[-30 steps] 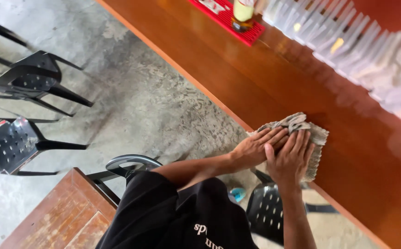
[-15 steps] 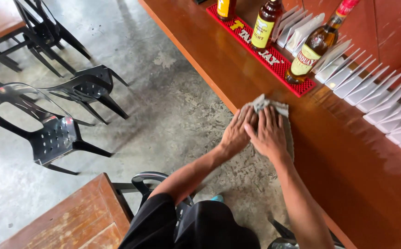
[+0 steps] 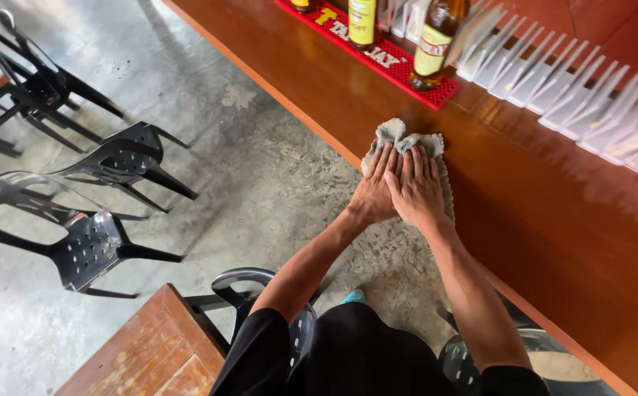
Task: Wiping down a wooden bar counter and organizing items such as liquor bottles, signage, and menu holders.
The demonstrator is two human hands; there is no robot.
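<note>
A crumpled grey cloth lies on the brown wooden counter near its front edge. Both my hands press flat on it, side by side. My left hand covers the cloth's left part at the counter edge, and my right hand lies on its middle, fingers spread and pointing away from me. Only the cloth's far end and right border show past my fingers.
A red bar mat with glass bottles sits just beyond the cloth. A row of white upright cards lines the counter's back. Black plastic chairs stand on the concrete floor at left; a wooden table corner is below.
My hands and the cloth have slid along the counter toward the bottles and red mat, which are now much closer. Both hands stay flat on the cloth.
</note>
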